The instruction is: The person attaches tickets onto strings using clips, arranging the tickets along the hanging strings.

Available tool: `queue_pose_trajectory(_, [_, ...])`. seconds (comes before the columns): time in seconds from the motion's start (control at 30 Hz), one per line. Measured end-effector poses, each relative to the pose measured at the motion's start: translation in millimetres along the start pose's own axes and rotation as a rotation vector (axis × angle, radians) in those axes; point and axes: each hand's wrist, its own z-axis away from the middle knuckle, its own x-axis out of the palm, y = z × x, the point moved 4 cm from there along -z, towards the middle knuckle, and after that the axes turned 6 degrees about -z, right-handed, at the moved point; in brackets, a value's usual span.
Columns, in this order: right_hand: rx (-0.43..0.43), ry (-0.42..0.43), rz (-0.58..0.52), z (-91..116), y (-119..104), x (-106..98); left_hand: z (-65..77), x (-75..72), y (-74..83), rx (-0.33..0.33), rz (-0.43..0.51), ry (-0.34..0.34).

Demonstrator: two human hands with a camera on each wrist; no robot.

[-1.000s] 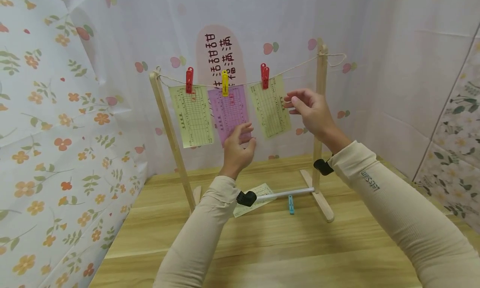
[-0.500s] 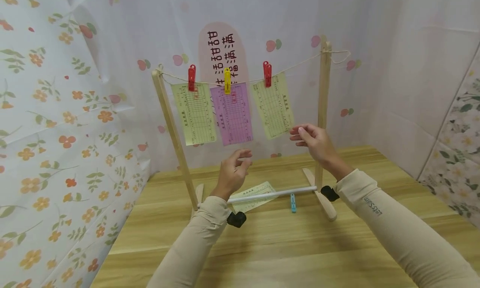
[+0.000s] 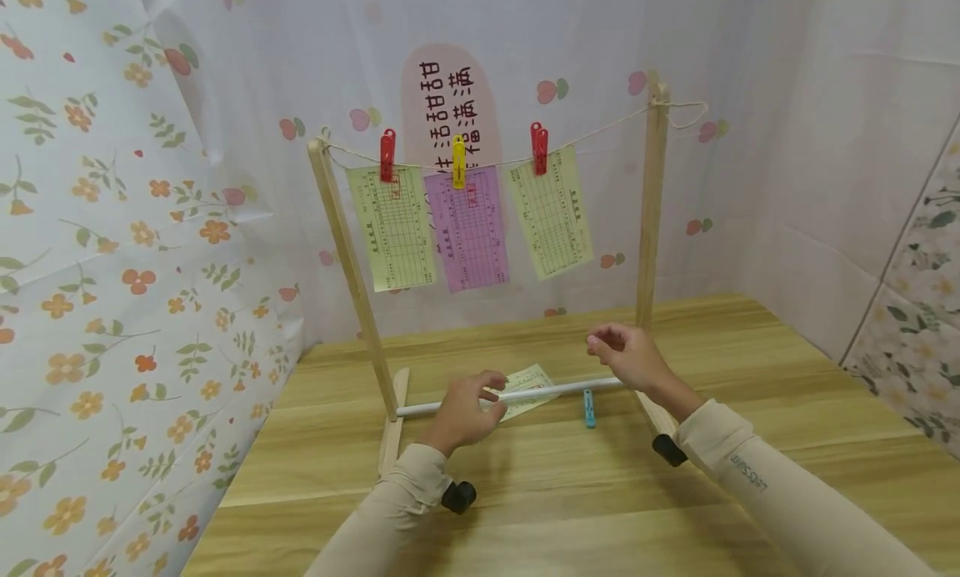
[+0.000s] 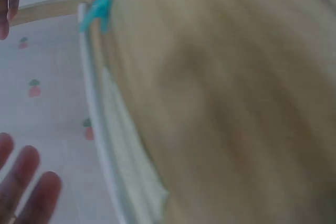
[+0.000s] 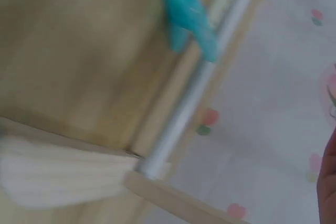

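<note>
In the head view my left hand [image 3: 465, 412] is over the white crossbar [image 3: 573, 387], fingers loosely bent around nothing. It overlaps a pale green printed slip [image 3: 538, 380] lying on the table, partly hidden by the hand and bar. Farther right, my right hand [image 3: 628, 358] hovers near the stand's right post, also holding nothing. Between the hands a blue clothespin [image 3: 589, 409] lies just in front of the bar; the right wrist view shows this clothespin [image 5: 189, 17] blurred. Left-hand fingers [image 4: 44, 195] appear spread in the left wrist view.
Above, a string between two wooden posts [image 3: 651, 218] carries a green slip [image 3: 393, 235] under a red clothespin [image 3: 387, 156], a purple slip [image 3: 468, 235] under a yellow one [image 3: 459, 162], and a tilted green slip [image 3: 553, 218] under another red one [image 3: 539, 149]. Patterned cloth hangs behind.
Both hands have moved down from the hanging slips toward the crossbar and tabletop. The right-hand green slip hangs without fingers beside it. The slips stay clipped to the string.
</note>
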Motion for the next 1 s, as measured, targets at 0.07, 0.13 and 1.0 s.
queue_pose_trajectory(0.07, [0.023,-0.032,0.047,5.8,8.9,3.4,5.7,5.1,-3.4,-0.011,-0.033,-0.057])
queue_pose_trajectory(0.13, [0.047,-0.062,0.075,10.7,16.8,6.5,10.4,8.5,-7.2,-0.029,-0.053,-0.103])
queue_pose_trajectory(1.0, [0.073,-0.427,0.19,38.8,51.1,36.1,24.8,25.9,-31.8,-0.185,-0.296,-0.379])
